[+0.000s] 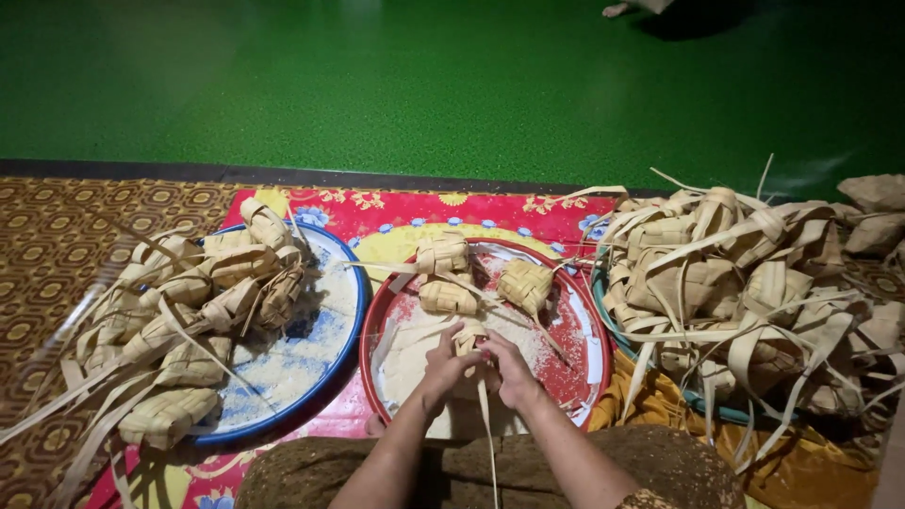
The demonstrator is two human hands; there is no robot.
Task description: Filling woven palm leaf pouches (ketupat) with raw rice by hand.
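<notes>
1. Two hands meet over the red tray (589, 363): left hand (445, 366) and right hand (509, 369) both pinch one woven leaf pouch (468, 341).
2. Rice (415, 349) could spill if the pouch tips, or its loose strip (488, 434) slips free.
3. Pouch sits between both grips, near the tray's near edge.

Dim, warm light from above, dark vignetted corners, soft blur, edges bowed.

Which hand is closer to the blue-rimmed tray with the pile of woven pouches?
Left. The left hand is over the red tray, on the side toward the blue-rimmed tray. The right hand sits beyond it, farther away.
</notes>
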